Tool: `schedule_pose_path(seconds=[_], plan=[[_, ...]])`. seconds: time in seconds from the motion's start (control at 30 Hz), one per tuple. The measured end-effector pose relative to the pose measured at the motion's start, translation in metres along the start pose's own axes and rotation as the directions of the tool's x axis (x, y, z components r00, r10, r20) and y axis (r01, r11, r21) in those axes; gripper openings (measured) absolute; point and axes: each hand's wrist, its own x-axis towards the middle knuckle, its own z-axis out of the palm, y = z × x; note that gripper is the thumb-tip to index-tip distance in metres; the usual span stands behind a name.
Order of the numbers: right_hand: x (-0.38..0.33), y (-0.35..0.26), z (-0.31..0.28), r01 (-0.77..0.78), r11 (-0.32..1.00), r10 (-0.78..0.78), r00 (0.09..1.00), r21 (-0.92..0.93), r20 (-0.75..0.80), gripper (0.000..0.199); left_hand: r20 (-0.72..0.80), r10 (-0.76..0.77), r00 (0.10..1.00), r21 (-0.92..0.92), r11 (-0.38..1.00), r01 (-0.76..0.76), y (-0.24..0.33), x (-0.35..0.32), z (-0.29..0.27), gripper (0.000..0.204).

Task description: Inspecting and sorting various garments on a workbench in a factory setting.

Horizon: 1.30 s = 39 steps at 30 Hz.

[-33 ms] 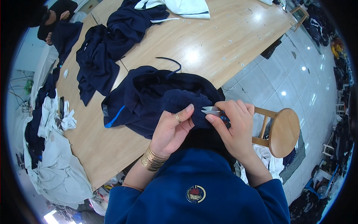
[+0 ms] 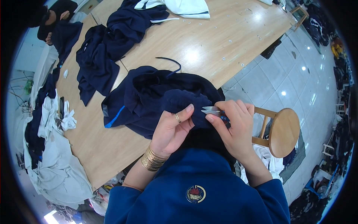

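Observation:
A navy garment (image 2: 147, 87) with a dark drawstring (image 2: 175, 61) is bunched at the table's near edge. My left hand (image 2: 169, 128), wearing a ring and gold bangles, pinches a fold of this garment between thumb and fingers. In my right hand (image 2: 238, 125) is a small pair of thread snips (image 2: 212, 111), its handles mostly hidden by my fingers. The two metal blades point left, slightly apart, close to the cloth by my left fingertips. Whether they touch a thread cannot be made out. A bright blue strip (image 2: 115, 117) shows along the garment's left corner.
More navy garments (image 2: 99, 56) lie farther up the wooden table (image 2: 209, 41), with a white garment (image 2: 188, 7) beyond. White cloth (image 2: 59, 160) hangs over the left edge. A round wooden stool (image 2: 285, 132) stands at my right. Another person's hand (image 2: 48, 38) is at the far left.

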Motion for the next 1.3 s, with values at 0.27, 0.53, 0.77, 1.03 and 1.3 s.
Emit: schedule_pose_path(seconds=[0.27,0.53,0.77,1.03,1.3], plan=[[0.001,0.001,0.0,0.018,0.999,-0.019,1.0,-0.04,-0.016,0.022,-0.108,-0.045,0.993,-0.056,0.998,0.039,0.002,0.003,0.01,0.016],[0.002,0.002,-0.004,-0.022,0.999,0.021,1.0,0.029,0.009,0.023,-0.146,-0.043,0.988,-0.009,0.999,0.042,0.001,0.003,0.009,0.017],[0.011,0.003,-0.005,-0.232,0.865,0.26,0.966,0.446,-0.002,0.023,-0.159,0.059,0.986,0.14,0.989,-0.037,0.002,0.001,0.018,0.02],[0.007,0.022,-0.011,-0.459,0.719,0.299,0.882,0.522,0.364,0.017,-0.198,0.105,0.975,-0.112,0.985,-0.129,0.023,0.008,-0.014,0.038],[0.008,0.033,-0.01,-0.606,0.399,0.364,0.793,0.688,0.488,0.015,-0.052,0.174,0.983,-0.127,0.976,-0.18,0.038,-0.004,-0.017,0.051]])
